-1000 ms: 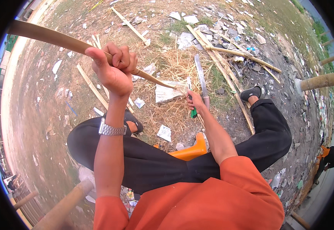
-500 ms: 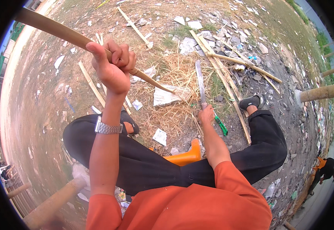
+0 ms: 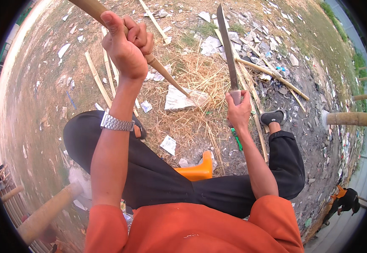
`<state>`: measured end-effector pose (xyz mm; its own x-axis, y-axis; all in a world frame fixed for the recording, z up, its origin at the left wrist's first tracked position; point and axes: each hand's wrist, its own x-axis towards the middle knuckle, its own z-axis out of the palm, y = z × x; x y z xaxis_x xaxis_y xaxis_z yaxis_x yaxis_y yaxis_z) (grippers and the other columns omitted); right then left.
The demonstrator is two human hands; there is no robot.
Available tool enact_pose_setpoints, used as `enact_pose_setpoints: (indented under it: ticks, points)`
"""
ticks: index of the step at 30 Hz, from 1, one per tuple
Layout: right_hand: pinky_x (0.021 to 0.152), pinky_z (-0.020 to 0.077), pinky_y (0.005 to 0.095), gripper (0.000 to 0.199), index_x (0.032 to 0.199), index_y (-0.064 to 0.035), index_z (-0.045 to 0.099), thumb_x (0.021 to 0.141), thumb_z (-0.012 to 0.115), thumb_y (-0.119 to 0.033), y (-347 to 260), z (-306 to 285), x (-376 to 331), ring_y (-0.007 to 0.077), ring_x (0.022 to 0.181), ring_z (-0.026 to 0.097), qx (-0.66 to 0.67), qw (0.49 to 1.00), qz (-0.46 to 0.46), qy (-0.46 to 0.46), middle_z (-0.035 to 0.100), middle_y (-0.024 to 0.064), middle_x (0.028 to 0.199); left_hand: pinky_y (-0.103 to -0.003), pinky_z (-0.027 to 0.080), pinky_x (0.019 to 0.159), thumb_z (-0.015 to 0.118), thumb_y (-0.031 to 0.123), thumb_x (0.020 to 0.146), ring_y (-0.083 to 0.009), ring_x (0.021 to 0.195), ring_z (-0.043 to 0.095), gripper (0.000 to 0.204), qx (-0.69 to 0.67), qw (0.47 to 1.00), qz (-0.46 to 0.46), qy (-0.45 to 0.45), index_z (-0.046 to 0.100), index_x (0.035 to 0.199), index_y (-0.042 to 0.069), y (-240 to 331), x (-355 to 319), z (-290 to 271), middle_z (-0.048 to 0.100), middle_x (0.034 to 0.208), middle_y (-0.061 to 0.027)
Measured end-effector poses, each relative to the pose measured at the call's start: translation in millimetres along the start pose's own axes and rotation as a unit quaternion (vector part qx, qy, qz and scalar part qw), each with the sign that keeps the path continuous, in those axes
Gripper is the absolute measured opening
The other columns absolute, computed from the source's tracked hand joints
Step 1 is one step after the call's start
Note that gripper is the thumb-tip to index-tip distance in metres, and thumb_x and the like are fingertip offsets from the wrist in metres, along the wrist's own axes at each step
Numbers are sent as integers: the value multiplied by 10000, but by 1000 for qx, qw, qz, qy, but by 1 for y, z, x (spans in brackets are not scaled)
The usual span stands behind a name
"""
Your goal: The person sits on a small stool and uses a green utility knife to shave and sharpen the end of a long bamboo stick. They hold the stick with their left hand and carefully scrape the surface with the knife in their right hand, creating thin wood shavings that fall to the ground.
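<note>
My left hand point(image 3: 126, 50) is wrapped round a bamboo pole point(image 3: 165, 74), which slants from the upper left down toward a pale, worn block point(image 3: 177, 100) on the ground. The pole's thin tip appears to meet the block's top. To the right, my right hand point(image 3: 239, 110) grips a machete point(image 3: 227, 46) by its handle, with the long dark blade pointing up and away, apart from the pole. Below that hand a green utility knife point(image 3: 237, 139) lies on the ground, partly covered by my forearm. Straw-like shavings point(image 3: 200, 80) surround the block.
An orange plastic stool point(image 3: 198, 169) shows between my legs. Split bamboo strips point(image 3: 97, 80) lie on the left, and another bamboo stick point(image 3: 272, 76) crosses strips on the right. Broken tile pieces litter the ground. Thick bamboo posts point(image 3: 350, 119) stand at both sides. Another person point(image 3: 345, 202) is at far right.
My right hand has lifted the machete, moving up and slightly right, so its blade reaches the top of the view. My left hand and the pole have shifted slightly up and right.
</note>
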<state>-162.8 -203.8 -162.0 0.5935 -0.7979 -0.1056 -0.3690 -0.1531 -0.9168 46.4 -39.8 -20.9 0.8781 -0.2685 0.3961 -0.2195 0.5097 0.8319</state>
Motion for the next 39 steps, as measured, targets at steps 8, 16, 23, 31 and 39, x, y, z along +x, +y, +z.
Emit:
enact_pose_setpoints:
  ticks: [8,16,23,31,39]
  points:
    - [831,468,526,341,942,29,594,800,572,-281,153,42,-85,452,908,595,-296,936,101,-162,621,302,922,-257,99,397,341,725,858,-67,420,120,643,-15,999,-15,-44,248,596,145,-1,-4,-1,166,495,62]
    - [600,476,386,282,784,19,621,730,632,-258,149,30,-53,246,614,619,-135,948,182,-224,627,154,666,-256,102,396,351,735,846,-68,421,112,647,-17,1000,7,-11,246,598,146,5,-10,-3,172,501,57]
    - [352,385,281,116,750,-27,493,824,541,-102,87,20,-50,101,354,419,180,959,195,-99,446,3,512,-259,106,393,364,731,845,-68,423,128,656,13,998,54,41,249,597,135,-3,-8,-6,181,494,48]
    - [423,438,270,157,791,-22,510,814,629,-123,44,26,-48,99,458,518,114,956,108,-246,538,30,581,-259,109,408,355,703,870,-69,434,130,647,9,998,12,-59,248,592,129,12,-14,4,186,512,47]
    - [720,482,466,259,931,16,613,749,635,-167,106,42,-72,392,776,625,-249,948,55,-192,644,234,787,-248,116,399,381,695,866,-64,426,138,647,17,998,36,-40,245,587,128,5,-6,6,193,516,46]
